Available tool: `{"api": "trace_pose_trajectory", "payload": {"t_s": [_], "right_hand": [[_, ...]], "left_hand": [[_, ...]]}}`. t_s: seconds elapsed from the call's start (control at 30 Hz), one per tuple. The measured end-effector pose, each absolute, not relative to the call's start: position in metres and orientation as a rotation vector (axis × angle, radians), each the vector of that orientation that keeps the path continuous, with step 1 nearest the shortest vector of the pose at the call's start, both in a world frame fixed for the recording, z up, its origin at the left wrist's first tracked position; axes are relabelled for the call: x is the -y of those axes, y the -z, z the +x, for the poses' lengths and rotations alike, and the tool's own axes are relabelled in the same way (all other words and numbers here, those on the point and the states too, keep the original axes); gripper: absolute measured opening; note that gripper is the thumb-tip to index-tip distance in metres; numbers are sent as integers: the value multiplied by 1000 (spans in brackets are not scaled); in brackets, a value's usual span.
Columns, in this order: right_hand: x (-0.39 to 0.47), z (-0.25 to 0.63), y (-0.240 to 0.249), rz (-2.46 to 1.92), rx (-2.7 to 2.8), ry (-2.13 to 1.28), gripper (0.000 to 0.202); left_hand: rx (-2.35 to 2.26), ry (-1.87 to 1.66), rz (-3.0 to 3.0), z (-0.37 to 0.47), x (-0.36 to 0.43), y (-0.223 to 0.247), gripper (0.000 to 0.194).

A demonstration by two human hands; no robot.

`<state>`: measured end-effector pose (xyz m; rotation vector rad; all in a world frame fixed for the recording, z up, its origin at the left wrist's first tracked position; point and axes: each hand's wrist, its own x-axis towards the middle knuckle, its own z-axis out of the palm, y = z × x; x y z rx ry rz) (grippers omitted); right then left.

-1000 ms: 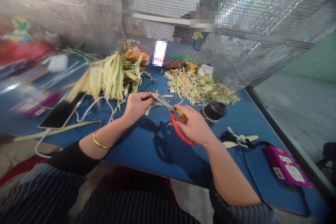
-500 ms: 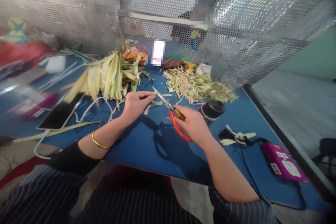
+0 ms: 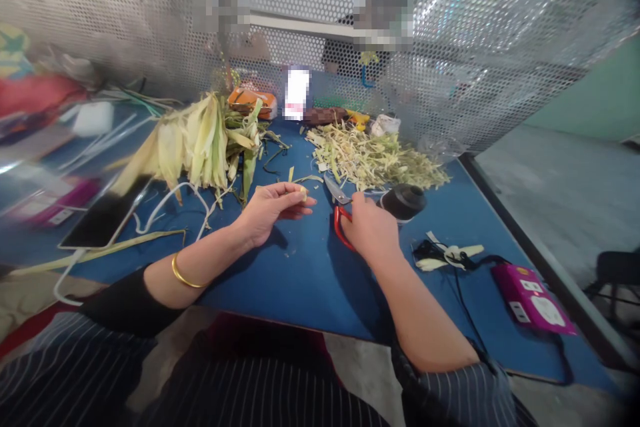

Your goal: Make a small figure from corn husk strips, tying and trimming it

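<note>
1. Blue table (image 3: pixel 295 280): it carries everything, the black spool (image 3: pixel 404 201) included; loose scraps on it could probably be swept off by a careless forearm.
2. Husk bundle (image 3: pixel 200 140): well to the left of the spool; its leaves could snag if the left hand reached across it.
3. Shred pile (image 3: pixel 375 153): just beyond the spool; a forward push of the blades would likely scatter it.
4. Right hand (image 3: pixel 373 223): just left of the spool, fingers curled around the scissors' handle; a sideways swing could knock the spool over.
5. Left hand (image 3: pixel 275 210): further left of the spool, thumb and forefinger pinched together, other fingers loosely extended; bringing the blades close to those fingertips risks a nick.
6. Scissors (image 3: pixel 337 191): immediately left of the spool, pointing away from the wearer; a slack grip could let them twist.
7. Pale piece (image 3: pixel 303 194): left of the spool, in the left hand's pinch; being so small, it could easily slip out.
</note>
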<state>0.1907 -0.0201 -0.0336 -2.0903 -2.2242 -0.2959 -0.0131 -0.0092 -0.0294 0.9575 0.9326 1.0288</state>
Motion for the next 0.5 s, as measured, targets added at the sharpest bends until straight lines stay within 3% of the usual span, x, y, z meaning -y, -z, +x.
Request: {"api": "trace_pose_trajectory", "payload": {"t_s": [0.23,0.43,0.5], "right_hand": [[21,192,37,-1787,2212,218,21],[32,163,29,-1285,1580,-787,23],[34,153,34,-1235,1377,-983,24]], "left_hand": [[-856,-968,906,-4,18,33,17],[-857,-1069,835,4,19,39,14],[-877,-1081,826,6,20,41,13]]}}
